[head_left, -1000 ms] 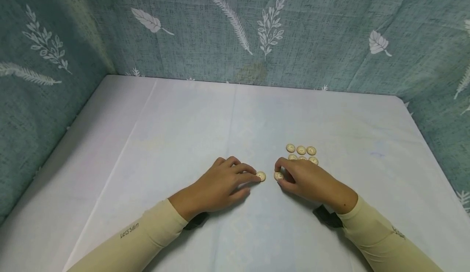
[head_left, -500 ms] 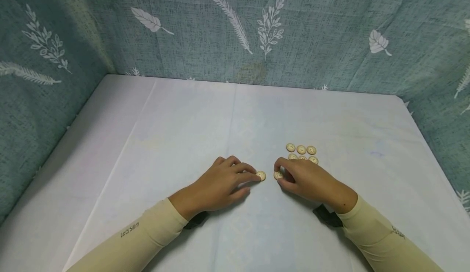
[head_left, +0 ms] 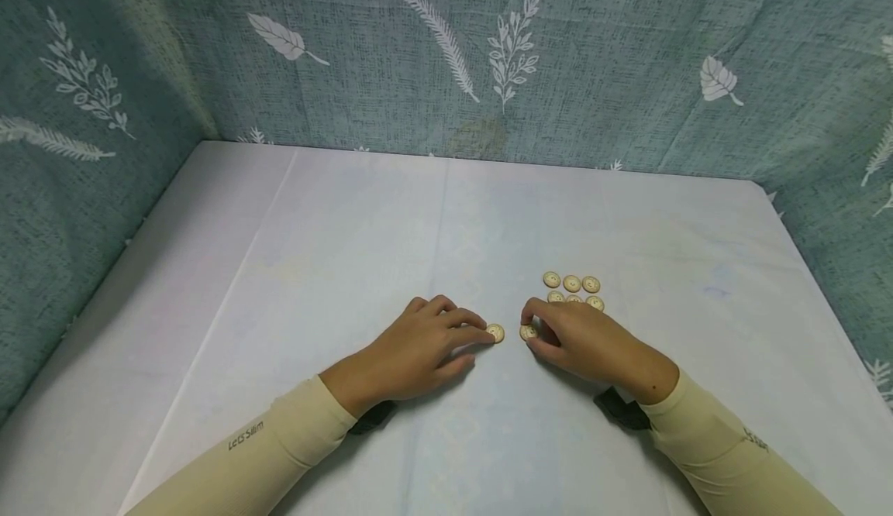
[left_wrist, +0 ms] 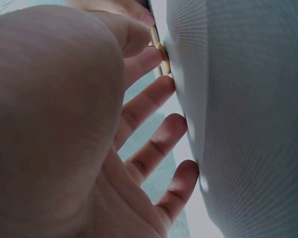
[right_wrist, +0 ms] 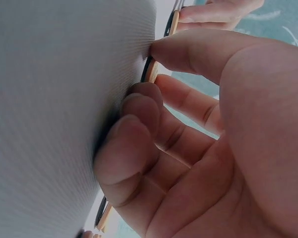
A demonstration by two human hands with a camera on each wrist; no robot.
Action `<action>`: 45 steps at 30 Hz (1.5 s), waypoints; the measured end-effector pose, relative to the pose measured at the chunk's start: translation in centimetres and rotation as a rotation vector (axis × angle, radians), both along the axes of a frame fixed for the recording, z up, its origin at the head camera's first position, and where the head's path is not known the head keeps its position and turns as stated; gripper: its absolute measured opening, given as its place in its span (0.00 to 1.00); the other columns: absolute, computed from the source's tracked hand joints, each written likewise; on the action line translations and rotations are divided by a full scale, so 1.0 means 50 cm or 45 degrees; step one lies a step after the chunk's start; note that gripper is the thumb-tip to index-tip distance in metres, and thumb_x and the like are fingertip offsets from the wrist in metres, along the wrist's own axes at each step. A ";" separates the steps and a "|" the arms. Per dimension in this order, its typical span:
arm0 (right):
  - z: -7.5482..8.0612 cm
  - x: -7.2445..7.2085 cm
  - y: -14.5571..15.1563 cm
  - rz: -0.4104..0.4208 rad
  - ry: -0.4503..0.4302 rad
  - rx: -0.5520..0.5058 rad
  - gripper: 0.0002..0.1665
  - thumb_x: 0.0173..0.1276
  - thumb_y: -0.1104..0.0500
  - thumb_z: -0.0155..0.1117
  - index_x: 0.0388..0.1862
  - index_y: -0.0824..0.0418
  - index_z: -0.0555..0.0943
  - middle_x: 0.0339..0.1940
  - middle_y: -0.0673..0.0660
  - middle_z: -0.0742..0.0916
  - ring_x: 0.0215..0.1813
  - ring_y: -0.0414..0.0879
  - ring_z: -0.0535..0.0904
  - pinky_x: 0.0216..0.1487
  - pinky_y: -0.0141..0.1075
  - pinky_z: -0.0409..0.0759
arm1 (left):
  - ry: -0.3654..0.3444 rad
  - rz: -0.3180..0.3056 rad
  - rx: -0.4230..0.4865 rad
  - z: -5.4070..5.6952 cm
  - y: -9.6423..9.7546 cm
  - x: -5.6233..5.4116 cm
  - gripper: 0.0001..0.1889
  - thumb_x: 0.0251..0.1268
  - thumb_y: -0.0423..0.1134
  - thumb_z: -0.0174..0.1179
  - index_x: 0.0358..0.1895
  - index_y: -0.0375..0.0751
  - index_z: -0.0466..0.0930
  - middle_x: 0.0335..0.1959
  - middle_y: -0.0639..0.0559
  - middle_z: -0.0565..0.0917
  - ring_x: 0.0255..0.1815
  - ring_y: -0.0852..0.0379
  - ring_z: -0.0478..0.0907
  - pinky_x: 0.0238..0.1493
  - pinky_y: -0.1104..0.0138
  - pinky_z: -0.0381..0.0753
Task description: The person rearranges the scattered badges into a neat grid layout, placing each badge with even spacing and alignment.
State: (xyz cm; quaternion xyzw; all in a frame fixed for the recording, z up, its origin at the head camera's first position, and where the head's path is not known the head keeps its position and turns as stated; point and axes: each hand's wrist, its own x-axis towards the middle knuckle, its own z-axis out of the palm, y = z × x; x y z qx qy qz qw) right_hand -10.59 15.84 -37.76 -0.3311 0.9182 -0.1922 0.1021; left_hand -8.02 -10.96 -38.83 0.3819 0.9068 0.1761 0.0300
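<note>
Nothing has moved since a second ago: both hands and all the buttons sit just where they were. On the white tablecloth (head_left: pixel 349 252), the left hand (head_left: pixel 418 353) lies palm down with its fingers stretched toward the middle. Its thumb and first finger pinch a small tan button (head_left: pixel 495 333) at the fingertips, and the left wrist view shows that button (left_wrist: pixel 160 49) pressed against the cloth while the other fingers (left_wrist: pixel 154 99) spread out and touch the cloth too. The right hand (head_left: pixel 586 342) lies just across from it, fingers curled, with thumb and first finger pinching a second button (head_left: pixel 528 332). In the right wrist view that button (right_wrist: pixel 150 70) stands on its edge against the cloth, held by the thumb tip, and the other fingers (right_wrist: pixel 139 109) are bent with their tips on the cloth. The two held buttons are close together but not touching, between the two hands. Just behind the right hand sits a little group of buttons (head_left: pixel 572 284) in neat rows, partly hidden by the knuckles. Both arms wear cream sleeves (head_left: pixel 265 454) and rest low on the cloth.
</note>
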 end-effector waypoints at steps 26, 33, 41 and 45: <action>0.002 -0.006 0.009 -0.050 -0.121 -0.010 0.07 0.67 0.62 0.64 0.43 0.54 0.76 0.19 0.42 0.75 0.23 0.32 0.68 0.28 0.28 0.70 | 0.001 -0.002 0.005 -0.001 0.002 -0.002 0.17 0.73 0.47 0.56 0.61 0.62 0.80 0.61 0.64 0.80 0.58 0.57 0.73 0.54 0.56 0.70; 0.004 -0.008 0.015 -0.041 -0.129 -0.010 0.08 0.67 0.62 0.63 0.43 0.54 0.76 0.19 0.42 0.75 0.23 0.32 0.68 0.28 0.28 0.70 | 0.016 -0.004 0.020 -0.001 0.000 0.000 0.16 0.73 0.47 0.57 0.61 0.61 0.81 0.61 0.64 0.80 0.58 0.57 0.74 0.53 0.56 0.70; 0.005 -0.005 0.017 -0.037 -0.160 0.005 0.09 0.66 0.64 0.64 0.43 0.54 0.76 0.19 0.42 0.75 0.23 0.32 0.68 0.27 0.28 0.70 | -0.008 -0.002 0.030 -0.004 -0.001 0.006 0.16 0.72 0.46 0.57 0.60 0.61 0.81 0.60 0.64 0.81 0.57 0.57 0.74 0.53 0.56 0.70; 0.008 -0.007 0.020 -0.038 -0.141 -0.006 0.09 0.66 0.64 0.63 0.43 0.54 0.76 0.19 0.42 0.75 0.23 0.32 0.67 0.28 0.28 0.69 | 0.014 0.000 0.032 -0.003 -0.001 0.003 0.16 0.72 0.47 0.58 0.61 0.61 0.81 0.60 0.64 0.81 0.57 0.57 0.74 0.53 0.56 0.70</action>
